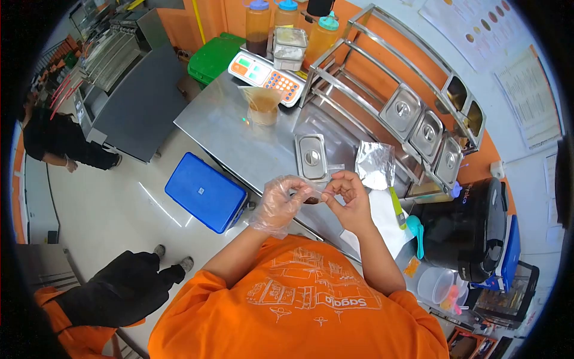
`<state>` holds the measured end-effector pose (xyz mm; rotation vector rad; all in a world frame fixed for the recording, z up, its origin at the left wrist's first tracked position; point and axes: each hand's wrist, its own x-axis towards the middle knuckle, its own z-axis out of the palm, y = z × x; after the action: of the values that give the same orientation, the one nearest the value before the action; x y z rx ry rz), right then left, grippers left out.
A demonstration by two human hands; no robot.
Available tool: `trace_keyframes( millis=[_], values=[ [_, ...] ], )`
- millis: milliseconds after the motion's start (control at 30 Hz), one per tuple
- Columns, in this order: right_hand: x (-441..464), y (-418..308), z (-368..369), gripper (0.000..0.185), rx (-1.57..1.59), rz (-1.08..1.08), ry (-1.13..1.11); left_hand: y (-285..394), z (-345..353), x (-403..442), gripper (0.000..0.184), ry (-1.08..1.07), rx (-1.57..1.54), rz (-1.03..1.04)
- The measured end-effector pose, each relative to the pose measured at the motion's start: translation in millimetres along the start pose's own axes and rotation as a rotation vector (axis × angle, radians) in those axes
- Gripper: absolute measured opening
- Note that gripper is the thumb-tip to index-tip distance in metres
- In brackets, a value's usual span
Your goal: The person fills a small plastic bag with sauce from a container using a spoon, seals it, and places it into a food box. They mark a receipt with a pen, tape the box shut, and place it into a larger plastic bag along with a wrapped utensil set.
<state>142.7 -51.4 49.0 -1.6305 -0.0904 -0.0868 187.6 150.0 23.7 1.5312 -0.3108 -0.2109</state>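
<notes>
My left hand (280,202) wears a loose, clear plastic glove, and its fingertips are pinched together on a thin piece of clear plastic film (318,194). From the other side my bare right hand (350,198) pinches the same film between thumb and forefinger. Whether it is a bag or a second glove I cannot tell. Something dark brown shows just under the film, mostly hidden by my fingers. Beyond my hands a lidded steel pan (311,157) sits on the steel table (209,122), with a sheet of foil (375,164) to its right.
A digital scale (267,76), a holder of brown paper sleeves (262,106) and sauce bottles (258,29) stand at the back. Right are a rack of lidded pans (402,110), a green-handled tool (397,208) and a black cooker (463,230). A blue-lidded box (205,191) and two people are left.
</notes>
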Motion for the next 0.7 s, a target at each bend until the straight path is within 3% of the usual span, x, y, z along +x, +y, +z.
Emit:
trace_keyframes(
  millis=[100, 333, 400, 533, 700],
  values=[
    [0.6, 1.5, 9.9, 0.046, -0.165, -0.042, -0.009, -6.8, -5.3, 0.6, 0.008, -0.034, -0.036, 0.010],
    [10.0, 20.8, 37.4, 0.036, -0.299, -0.128, 0.004, -6.1, -38.7, 12.0, 0.007, -0.102, 0.313, 0.260],
    [15.1, 20.5, 47.7, 0.033, -0.405, -0.189, 0.015, -13.2, -49.1, 14.4, 0.011, -0.077, 0.461, 0.466],
    [26.3, 12.1, 74.4, 0.031, -0.372, -0.145, 0.058, -11.0, -61.4, 12.6, 0.009, -0.061, 0.356, 0.383],
    [32.1, 21.6, 94.3, 0.032, -0.380, -0.197, -0.038, -14.2, -83.1, 8.5, 0.009, -0.110, 0.346, 0.117]
  ],
)
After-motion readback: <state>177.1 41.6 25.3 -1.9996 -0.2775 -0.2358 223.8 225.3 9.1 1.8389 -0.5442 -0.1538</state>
